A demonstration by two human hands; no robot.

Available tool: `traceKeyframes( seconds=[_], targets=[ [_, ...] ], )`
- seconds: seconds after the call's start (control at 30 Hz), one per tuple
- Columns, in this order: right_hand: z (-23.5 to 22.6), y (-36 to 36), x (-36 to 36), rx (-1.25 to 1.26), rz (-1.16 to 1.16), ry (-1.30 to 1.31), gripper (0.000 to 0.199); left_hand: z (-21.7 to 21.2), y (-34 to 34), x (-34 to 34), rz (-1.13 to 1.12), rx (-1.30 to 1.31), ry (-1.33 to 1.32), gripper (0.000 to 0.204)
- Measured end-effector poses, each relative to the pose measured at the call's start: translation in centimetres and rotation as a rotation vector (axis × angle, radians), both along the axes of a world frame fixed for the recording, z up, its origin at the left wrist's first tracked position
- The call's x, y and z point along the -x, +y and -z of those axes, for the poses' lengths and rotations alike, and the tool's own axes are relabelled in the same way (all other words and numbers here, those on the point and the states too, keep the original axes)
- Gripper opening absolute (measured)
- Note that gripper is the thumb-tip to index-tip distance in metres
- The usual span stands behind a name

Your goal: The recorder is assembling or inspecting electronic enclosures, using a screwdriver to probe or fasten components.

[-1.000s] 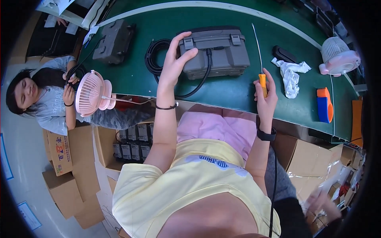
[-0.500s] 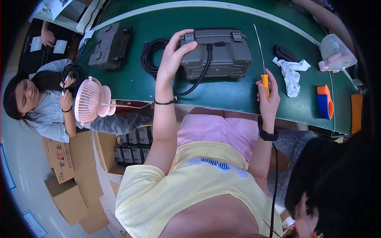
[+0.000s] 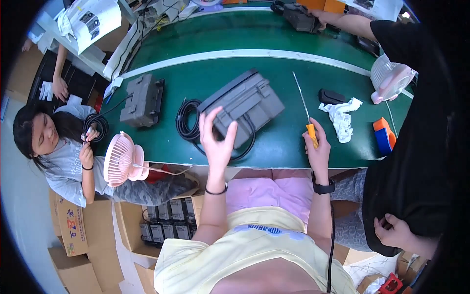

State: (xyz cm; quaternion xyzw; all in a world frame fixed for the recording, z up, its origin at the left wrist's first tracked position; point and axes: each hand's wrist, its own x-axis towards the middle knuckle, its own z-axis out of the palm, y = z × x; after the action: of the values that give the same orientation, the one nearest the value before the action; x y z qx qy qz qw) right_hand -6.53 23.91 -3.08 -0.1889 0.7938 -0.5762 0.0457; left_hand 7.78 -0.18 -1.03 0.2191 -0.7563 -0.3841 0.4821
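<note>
a worker's left hand (image 3: 216,147) spreads its fingers against an angled gray case (image 3: 249,109) over the green bench (image 3: 276,153); whether they grip it cannot be told. right of the case, the right hand (image 3: 319,149) clasps a yellow-handled screwdriver (image 3: 312,133). well left of the case, a cardboard carton (image 3: 73,228) carries orange and dark lettering.

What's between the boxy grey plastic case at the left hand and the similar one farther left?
A coil of black cable on the green benchtop, between the boxy case and the similar one, in the head view.
</note>
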Motion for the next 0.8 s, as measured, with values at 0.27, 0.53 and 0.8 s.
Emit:
traceKeyframes(
  seconds=[0.27, 0.53, 0.8],
  targets=[
    [0.1, -0.1, 0.4, -0.045, 0.005, 0.116, 0.041, 2.6, 0.7, -2.4, -0.231, 0.591, -0.049, 0.040],
    [-0.3, -0.4, 0.5, -0.020, -0.030, 0.115, 0.041, 0.5, -5.1, 0.2, -0.437, 0.649, -0.249, 0.039],
    [1.2, -0.2, 1.3, 0.029, -0.032, 0.253, 0.043, 0.1, -4.2, -0.3, -0.444, 0.591, -0.355, 0.056]
  ],
)
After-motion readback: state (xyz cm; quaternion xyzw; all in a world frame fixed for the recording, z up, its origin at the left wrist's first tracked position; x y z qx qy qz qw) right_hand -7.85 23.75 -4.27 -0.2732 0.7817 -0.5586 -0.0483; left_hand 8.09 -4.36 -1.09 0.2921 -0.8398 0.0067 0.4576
